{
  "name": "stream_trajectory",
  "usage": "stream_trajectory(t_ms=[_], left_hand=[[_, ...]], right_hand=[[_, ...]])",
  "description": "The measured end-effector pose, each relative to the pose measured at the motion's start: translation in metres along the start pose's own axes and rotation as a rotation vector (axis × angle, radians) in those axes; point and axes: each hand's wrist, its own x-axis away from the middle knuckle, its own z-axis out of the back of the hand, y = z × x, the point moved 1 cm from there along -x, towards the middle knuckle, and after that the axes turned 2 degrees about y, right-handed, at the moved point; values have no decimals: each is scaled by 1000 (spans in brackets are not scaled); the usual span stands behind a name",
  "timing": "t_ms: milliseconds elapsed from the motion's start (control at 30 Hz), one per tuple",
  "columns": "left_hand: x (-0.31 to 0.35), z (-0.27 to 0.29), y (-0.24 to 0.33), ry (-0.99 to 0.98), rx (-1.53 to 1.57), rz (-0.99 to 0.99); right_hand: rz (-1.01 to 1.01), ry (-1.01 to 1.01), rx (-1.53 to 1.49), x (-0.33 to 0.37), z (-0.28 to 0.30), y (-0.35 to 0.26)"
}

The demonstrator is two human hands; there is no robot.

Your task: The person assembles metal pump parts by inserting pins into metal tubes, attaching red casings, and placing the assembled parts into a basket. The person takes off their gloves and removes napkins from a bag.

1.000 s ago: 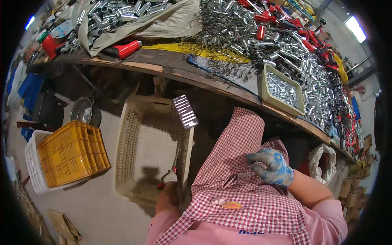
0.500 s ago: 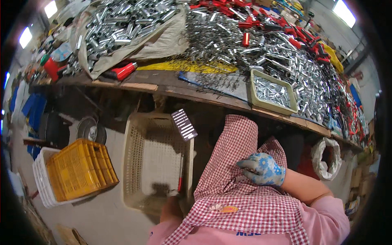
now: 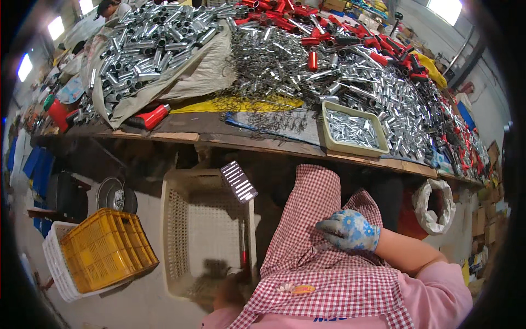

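My right hand point(image 3: 349, 231), in a grey glove with blue flowers, rests on the red checked apron point(image 3: 307, 219) over my lap. Its fingers are curled together, and whatever they may hold is hidden. My left hand point(image 3: 234, 274) is low at the near right corner of a cream plastic crate point(image 3: 169, 236); shadow and blur hide its fingers. Close above that hand, a thin silver and red piece point(image 3: 244, 247) lies along the crate's right side. A dark card-like panel with white stripes point(image 3: 239, 181) shows at the crate's far right corner.
Ahead, a workbench point(image 3: 219, 127) bears heaped metal tubes point(image 3: 159, 44), wire springs point(image 3: 268, 66), red-handled parts point(image 3: 378, 44) and a tray point(image 3: 356, 149) of small metal pieces. Yellow point(image 3: 109, 247) and white crates stand left, a white sack point(image 3: 435, 205) right. Another person point(image 3: 112, 8) is at far left.
The view has shifted, so the bench sits slightly further left and another person shows at the far left. My left hand appears lower by the crate; the right hand stays on the apron.
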Motion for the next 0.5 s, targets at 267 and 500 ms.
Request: stream_trajectory(t_ms=[267, 500], left_hand=[[31, -29, 1, -115, -78, -30], [63, -23, -20, -166, -223, -57]], right_hand=[[1, 18, -147, -10, 2, 19], [-119, 174, -210, 2, 31, 34]])
